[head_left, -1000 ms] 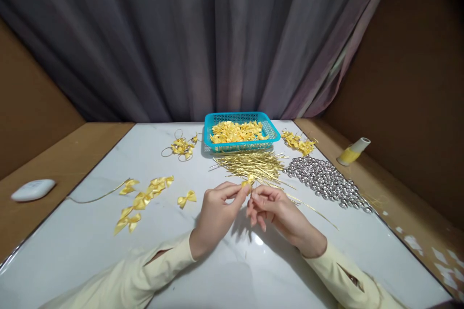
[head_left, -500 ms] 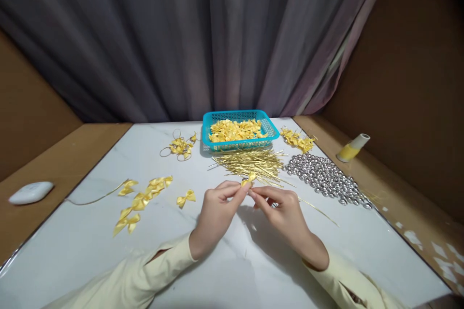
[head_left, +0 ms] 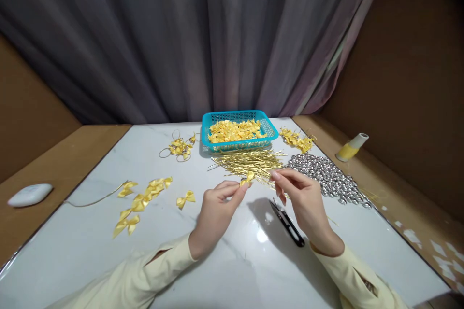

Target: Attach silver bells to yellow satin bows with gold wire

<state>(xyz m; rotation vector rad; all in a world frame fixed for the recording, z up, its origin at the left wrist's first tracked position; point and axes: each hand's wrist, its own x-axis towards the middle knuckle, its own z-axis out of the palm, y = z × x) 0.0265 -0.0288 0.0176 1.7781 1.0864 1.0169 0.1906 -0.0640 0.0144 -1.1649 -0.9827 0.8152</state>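
Note:
My left hand [head_left: 219,215] pinches a yellow ribbon bow [head_left: 248,179] between thumb and fingertips, above the middle of the table. A dark, shiny bit shows at the bow's left side, partly behind the fingers. My right hand [head_left: 302,203] is off to the right, thumb and index tips pressed together; whatever they may hold is too small to make out. Beneath it lies a pair of black thread snips [head_left: 288,224], blades pointing away. Just beyond both hands spreads a heap of gold twist ties [head_left: 252,160]. A single yellow bow [head_left: 186,199] lies left of my left hand.
Behind the ties stands a teal basket [head_left: 239,145] of yellow bows. Silver beads [head_left: 322,176] are heaped at right. Loose bows [head_left: 150,192] lie left, looped bow pieces [head_left: 180,147] farther back, more bows [head_left: 297,140] back right. A thread cone [head_left: 352,148] and white device [head_left: 30,195] flank the table.
My right hand has moved away from the bow to the right, uncovering the black snips on the table. My left hand keeps its pinch on the bow in nearly the same place.

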